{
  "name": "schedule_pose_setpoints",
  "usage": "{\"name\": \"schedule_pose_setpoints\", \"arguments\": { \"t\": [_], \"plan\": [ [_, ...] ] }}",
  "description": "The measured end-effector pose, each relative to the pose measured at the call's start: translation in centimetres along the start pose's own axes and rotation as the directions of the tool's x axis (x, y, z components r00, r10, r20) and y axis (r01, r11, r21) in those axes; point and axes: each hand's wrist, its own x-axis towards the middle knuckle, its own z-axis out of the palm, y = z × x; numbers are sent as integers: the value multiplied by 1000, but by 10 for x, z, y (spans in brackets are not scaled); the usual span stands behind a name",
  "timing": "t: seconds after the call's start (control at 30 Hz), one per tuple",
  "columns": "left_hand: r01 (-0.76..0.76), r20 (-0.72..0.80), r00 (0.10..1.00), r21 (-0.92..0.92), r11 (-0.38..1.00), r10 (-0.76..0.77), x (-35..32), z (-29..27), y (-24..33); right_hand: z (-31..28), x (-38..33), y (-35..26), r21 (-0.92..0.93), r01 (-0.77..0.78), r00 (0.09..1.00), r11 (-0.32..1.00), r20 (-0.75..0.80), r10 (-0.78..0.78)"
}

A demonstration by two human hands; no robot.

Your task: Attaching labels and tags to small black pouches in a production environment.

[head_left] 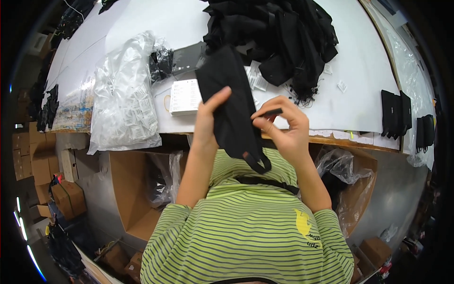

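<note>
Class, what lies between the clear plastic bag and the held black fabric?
Between clear bag and black fabric, the head view shows a white box or card stack, a thin tan loop, a grey packet and a black bundle.

A white-topped worktable [359, 61] stretches beyond the grip. Grey floor [399, 189] shows below and right of it; bright strip lights [22, 229] glow far left.
</note>
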Motion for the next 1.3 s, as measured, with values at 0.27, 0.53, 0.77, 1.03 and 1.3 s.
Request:
{"name": "schedule_pose_setpoints", "arguments": {
  "t": [0.27,0.53,0.77,1.03,1.3],
  "plan": [
    [-31,72,997,-149,988,42,11,-11,10,-15,-6,-5,-129,26,994,991,113,-12],
    [63,55,997,-229,971,-52,-14,3,-7,-9,-4,3,-675,463,884,575,307,-353],
    [-632,313,734,638,440,602,-10,-32,2,-34,10,-2,-133,179,983,975,-3,-181],
    [-766,610,641,544,342,465,-21,-27,30,-50,12,6,49,35,989,998,142,-41],
    [-768,640,562,638,44,524,-19,-14,20,-77,10,0,-263,-8,973,965,219,68]
  ]
}}
